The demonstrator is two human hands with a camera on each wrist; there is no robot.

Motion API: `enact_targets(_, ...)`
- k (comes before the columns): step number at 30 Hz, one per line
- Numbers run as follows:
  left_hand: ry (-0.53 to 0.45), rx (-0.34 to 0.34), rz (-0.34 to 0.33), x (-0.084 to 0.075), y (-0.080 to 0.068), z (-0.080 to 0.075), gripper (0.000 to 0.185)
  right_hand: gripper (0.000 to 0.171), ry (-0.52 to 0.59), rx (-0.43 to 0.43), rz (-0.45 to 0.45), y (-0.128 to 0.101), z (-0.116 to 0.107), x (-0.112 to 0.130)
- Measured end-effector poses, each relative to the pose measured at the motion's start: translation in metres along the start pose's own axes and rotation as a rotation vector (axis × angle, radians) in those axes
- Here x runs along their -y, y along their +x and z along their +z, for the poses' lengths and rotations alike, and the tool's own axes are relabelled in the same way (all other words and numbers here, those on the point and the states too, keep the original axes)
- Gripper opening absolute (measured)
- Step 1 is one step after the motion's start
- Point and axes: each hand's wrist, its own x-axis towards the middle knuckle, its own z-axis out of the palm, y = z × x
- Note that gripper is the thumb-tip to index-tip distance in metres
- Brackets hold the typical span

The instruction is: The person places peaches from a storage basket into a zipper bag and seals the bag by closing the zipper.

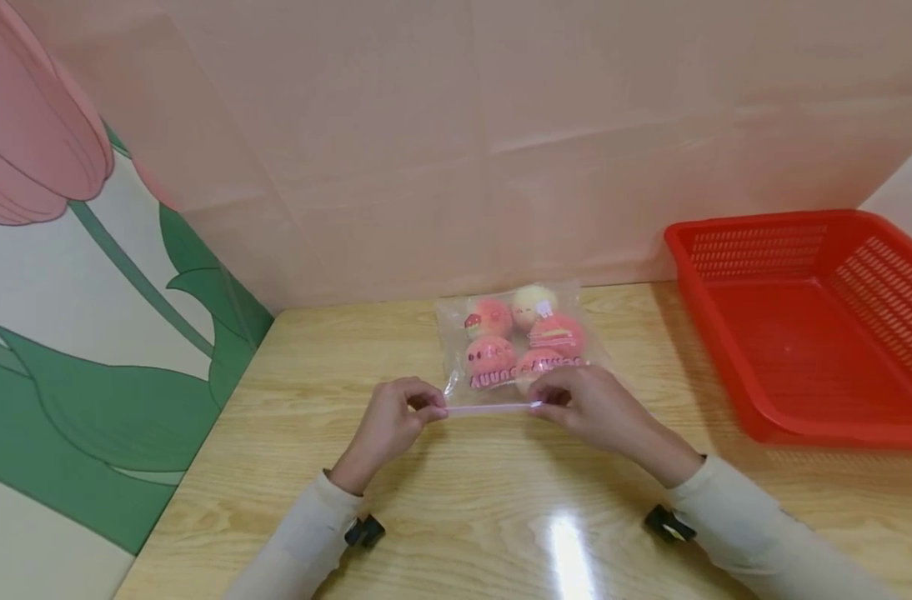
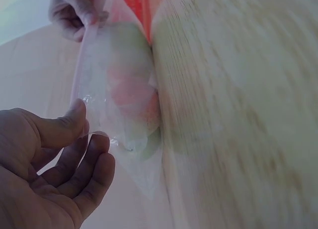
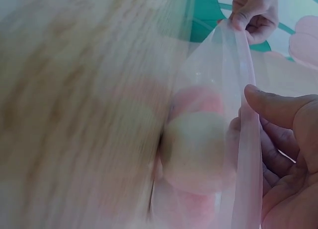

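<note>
A clear zip bag (image 1: 456, 392) lies on the wooden table with several round pink and cream peach-like balls (image 1: 490, 356) inside. Printed lettering runs across its front. My left hand (image 1: 399, 414) pinches the near left corner of the bag's pinkish zip strip (image 1: 489, 408) between thumb and fingers. Farther right along the same strip, my right hand (image 1: 587, 408) pinches it by a small white piece. The strip is stretched straight between the two hands. In the right wrist view, a cream ball (image 3: 196, 152) shows through the plastic, close to the thumb and fingers.
A red plastic basket (image 1: 774, 417) with slotted sides stands on the table at the right. Behind the table hangs a pale pink sheet (image 1: 426, 167). A wall with a painted tulip (image 1: 36, 125) rises at the left.
</note>
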Motion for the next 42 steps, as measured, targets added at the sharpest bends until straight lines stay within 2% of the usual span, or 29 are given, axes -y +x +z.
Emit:
enact_targets(10,0.006,0.004,-0.013,0.002,-0.001,-0.001,0.008,0.011,-0.005,-0.007,-0.004,-0.003,-0.005,0.001)
enact_targets(31,0.012,0.009,0.024,0.001,0.001,0.0,0.007,0.01,-0.023,-0.029,-0.018,-0.015,-0.011,-0.008)
enact_targets(42,0.02,0.014,0.018,0.001,0.0,-0.001,0.007,0.01,-0.031,-0.042,-0.011,-0.019,-0.014,-0.011)
